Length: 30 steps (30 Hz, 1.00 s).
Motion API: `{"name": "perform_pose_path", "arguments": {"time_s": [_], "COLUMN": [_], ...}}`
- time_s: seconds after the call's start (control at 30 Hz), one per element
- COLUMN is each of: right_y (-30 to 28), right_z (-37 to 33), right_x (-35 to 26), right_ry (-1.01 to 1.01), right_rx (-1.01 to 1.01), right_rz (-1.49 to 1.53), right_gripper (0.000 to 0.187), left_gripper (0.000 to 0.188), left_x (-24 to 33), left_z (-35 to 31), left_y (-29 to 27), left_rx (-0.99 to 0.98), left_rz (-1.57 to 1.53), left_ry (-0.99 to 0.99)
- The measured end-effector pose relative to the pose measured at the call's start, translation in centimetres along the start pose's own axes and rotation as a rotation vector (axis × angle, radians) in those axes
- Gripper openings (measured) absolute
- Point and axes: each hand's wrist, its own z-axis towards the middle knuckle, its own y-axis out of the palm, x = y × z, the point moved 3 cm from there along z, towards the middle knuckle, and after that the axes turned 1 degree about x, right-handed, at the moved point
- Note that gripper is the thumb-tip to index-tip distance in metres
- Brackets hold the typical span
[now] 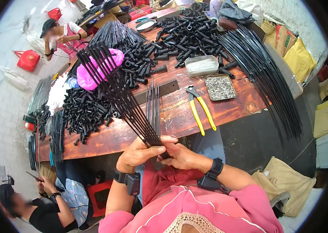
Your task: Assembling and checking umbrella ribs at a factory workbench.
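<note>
A fanned bundle of thin black rods [127, 103] slants up and to the left over the table's near edge. My left hand [137, 153] is closed round its lower part, thumb across the rods. Close beside it, my right hand [181, 155] is closed about the bottom ends, and its fingertips are partly hidden. Just beyond my hands, a few similar rods [153, 105] lie on the wooden table [179, 110]. To their right are cutting pliers [196, 116] with yellow handles, which reach over the table edge.
A tin [220, 87] of small metal bits sits beside a clear box [201, 66] of thin white pieces. Black tubular parts [187, 35] lie heaped behind. A pink bag [88, 77] is at left, long black rods [265, 70] at right. Two people work on the left.
</note>
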Motion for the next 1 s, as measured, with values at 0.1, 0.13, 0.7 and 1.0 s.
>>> {"name": "perform_pose_path", "arguments": {"time_s": [0.1,0.13,0.7,1.0], "right_y": [0.4,0.3,-1.5,-1.3], "right_z": [-0.2,-0.3,0.0,0.5], "right_x": [2.0,1.4,4.7,11.1], "right_ry": [0.076,0.107,0.111,0.094], "right_rx": [-0.032,0.013,-0.039,-0.032], "right_rz": [0.043,0.043,-0.363,-0.492], "right_gripper": [0.068,0.062,0.024,0.038], "left_gripper": [0.035,0.035,0.041,0.088], "left_x": [-0.9,-1.1,-2.8,4.2], "left_z": [0.4,0.5,-4.5,-2.5], "left_y": [-0.1,-0.1,-3.0,-0.1], "left_rx": [-0.009,-0.009,0.519,0.332], "left_rz": [0.024,0.012,-0.025,-0.04], "left_ry": [0.007,-0.003,0.106,0.306]}}
